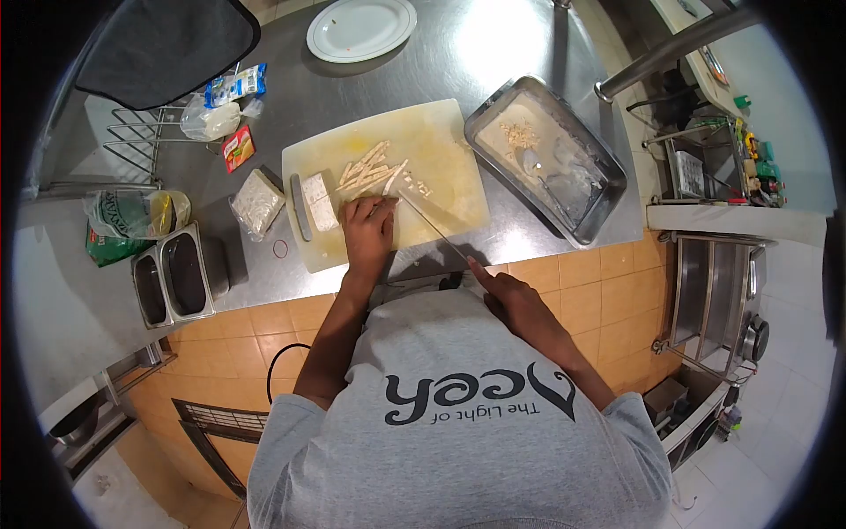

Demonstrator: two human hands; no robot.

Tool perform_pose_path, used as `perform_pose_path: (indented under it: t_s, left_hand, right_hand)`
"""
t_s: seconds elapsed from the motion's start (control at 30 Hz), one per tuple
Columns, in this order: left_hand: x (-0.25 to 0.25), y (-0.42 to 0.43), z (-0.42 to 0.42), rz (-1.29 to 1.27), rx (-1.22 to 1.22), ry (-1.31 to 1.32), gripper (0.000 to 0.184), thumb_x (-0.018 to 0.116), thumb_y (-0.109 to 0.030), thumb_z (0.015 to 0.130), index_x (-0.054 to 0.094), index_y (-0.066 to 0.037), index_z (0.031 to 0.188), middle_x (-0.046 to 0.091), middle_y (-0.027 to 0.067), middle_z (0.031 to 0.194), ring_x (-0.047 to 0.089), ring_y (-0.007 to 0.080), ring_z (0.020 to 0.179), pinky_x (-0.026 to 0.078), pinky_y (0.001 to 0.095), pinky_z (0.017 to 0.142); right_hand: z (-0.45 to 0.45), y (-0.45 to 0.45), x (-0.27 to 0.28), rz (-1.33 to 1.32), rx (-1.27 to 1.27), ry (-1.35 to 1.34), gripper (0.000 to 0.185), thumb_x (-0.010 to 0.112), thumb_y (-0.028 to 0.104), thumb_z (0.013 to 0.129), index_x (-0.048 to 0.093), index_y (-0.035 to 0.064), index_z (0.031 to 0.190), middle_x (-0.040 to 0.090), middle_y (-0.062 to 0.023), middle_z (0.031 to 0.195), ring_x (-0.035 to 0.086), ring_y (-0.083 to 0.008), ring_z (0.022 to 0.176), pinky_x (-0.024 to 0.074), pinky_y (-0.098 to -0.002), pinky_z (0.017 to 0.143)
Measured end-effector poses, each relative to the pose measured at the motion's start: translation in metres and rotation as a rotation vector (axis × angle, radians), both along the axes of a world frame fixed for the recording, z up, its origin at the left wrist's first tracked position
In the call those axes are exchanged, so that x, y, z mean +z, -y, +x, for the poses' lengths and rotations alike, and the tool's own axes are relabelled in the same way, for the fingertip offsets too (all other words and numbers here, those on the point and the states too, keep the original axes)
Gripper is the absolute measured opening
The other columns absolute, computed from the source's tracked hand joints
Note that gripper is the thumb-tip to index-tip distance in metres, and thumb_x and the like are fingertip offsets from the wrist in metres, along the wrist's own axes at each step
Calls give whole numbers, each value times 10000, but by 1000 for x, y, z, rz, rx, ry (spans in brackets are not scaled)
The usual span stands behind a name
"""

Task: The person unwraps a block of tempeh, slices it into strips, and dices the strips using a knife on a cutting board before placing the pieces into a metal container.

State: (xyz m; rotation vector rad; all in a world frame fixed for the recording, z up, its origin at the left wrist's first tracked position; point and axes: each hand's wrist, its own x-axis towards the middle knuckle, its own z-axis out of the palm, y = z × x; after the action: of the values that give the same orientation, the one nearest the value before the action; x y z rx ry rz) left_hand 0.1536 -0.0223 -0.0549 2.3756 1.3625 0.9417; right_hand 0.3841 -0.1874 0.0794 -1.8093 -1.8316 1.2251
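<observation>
My right hand (pixel 515 301) is wrapped round the handle of a knife (pixel 430 227), at the near edge of a pale cutting board (pixel 445 132). The blade slants up and left across the board, its tip by small cut pieces (pixel 418 183). With fingers bent, my left hand (pixel 368 227) presses on pale strips, apparently tempeh (pixel 366 167), beside the blade; its fingertips are partly hidden. Left of that hand lies an uncut pale block (pixel 319 201), along with a grey flat strip (pixel 300 208), perhaps a blade, on the board's left side. A plastic-wrapped block (pixel 257 204) sits off the board.
Right of the board stands a deep metal tray (pixel 608 160) holding cut bits and a spoon (pixel 532 164). A white plate (pixel 361 28) is at the back. To the left are a red packet (pixel 238 148), a wire rack (pixel 132 145), bagged packages (pixel 132 216) and metal containers (pixel 204 264).
</observation>
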Motion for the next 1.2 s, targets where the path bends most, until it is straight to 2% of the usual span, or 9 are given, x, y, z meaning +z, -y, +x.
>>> perform_pose_path:
  t_s: [0.3, 0.4, 0.5, 0.6, 0.9, 1.0, 1.2]
  left_hand:
    - [0, 0, 0, 7, 5, 3, 207, 701, -52, 835, 773, -88, 1025, 687, 72, 998, 582, 285, 985, 455, 417, 910]
    - [-5, 0, -1, -13, 14, 22, 205, 730, -64, 812, 776, -123, 1003, 684, 21, 995, 584, 249, 1001, 417, 450, 981]
    - [-4, 0, -1, -3, 13, 40, 171, 724, -77, 830, 767, -117, 991, 693, 29, 998, 586, 253, 989, 416, 441, 981]
    - [0, 1, -4, -21, -12, 5, 161, 690, -78, 856, 743, -85, 1008, 696, 73, 1030, 581, 291, 988, 433, 419, 929]
    - [-4, -1, -4, 46, -11, 28, 140, 692, -85, 855, 740, -80, 987, 709, 70, 1006, 596, 289, 962, 431, 416, 924]
    - [-11, -1, -4, -49, 25, 19, 162, 728, -102, 845, 762, -145, 997, 708, 12, 1028, 591, 254, 1039, 387, 528, 1043]
    - [-12, -1, -2, -45, 32, 20, 171, 734, -111, 844, 766, -151, 1007, 710, 6, 1042, 590, 253, 1060, 378, 550, 1056]
  right_hand:
    - [-1, 0, 5, -28, 4, 1, 682, 585, 50, 944, 347, 181, 1570, 630, -218, 1010, 645, -394, 925, 521, -471, 823]
    - [-4, -2, 4, -62, -1, 16, 694, 590, 39, 939, 341, 184, 1571, 635, -227, 1048, 646, -398, 953, 522, -471, 838]
    - [-6, -3, -4, -38, -15, -6, 710, 595, 26, 932, 336, 188, 1573, 636, -232, 1069, 646, -401, 969, 524, -468, 845]
    - [-5, -5, -6, -17, -13, -7, 721, 599, 18, 927, 333, 193, 1574, 637, -230, 1071, 646, -401, 970, 524, -467, 846]
    - [-1, 2, 3, -16, -17, -37, 687, 592, 55, 940, 350, 185, 1569, 638, -219, 1032, 643, -398, 940, 517, -465, 834]
    - [-1, 1, 8, -40, -17, -34, 676, 591, 61, 945, 355, 181, 1567, 640, -220, 1026, 645, -398, 943, 517, -466, 836]
    - [-1, 2, 3, -53, -5, -24, 670, 587, 62, 952, 350, 178, 1568, 642, -228, 1037, 646, -405, 952, 518, -476, 847]
